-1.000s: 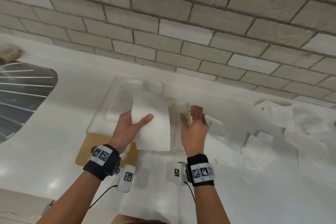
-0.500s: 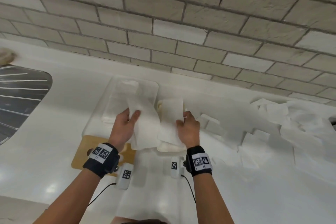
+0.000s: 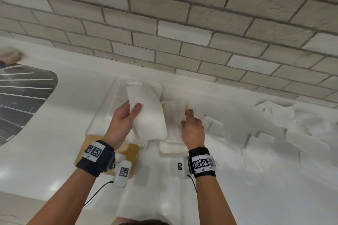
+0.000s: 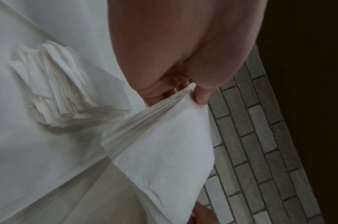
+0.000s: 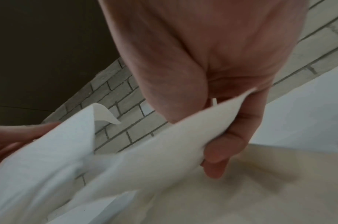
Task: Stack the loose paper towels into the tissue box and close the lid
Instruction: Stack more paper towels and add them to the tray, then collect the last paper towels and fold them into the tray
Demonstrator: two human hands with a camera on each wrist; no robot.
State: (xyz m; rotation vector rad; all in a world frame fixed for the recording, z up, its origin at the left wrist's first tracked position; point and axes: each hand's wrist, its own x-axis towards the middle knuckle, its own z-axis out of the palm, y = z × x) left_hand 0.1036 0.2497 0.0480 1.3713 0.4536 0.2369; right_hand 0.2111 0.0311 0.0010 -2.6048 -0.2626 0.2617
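The left hand [image 3: 121, 121] pinches a soft, embossed folded paper towel [image 3: 146, 113] above the clear, round-cornered tissue box [image 3: 117, 87]. The right hand [image 3: 193, 129] pinches another towel [image 3: 173, 113] beside it. Loose towels [image 3: 274, 126] litter the glossy white tabletop [image 3: 54, 151] rightward; the left lies bare.

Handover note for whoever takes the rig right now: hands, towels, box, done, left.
Left hand: pinches a folded paper towel above the clear tissue box.
Right hand: pinches a second towel.
Box: open, a stack of towels inside.
Lid: wooden, flat on the counter, near side of the box.
Left: loose towels scattered to the right; stack them, close the lid.
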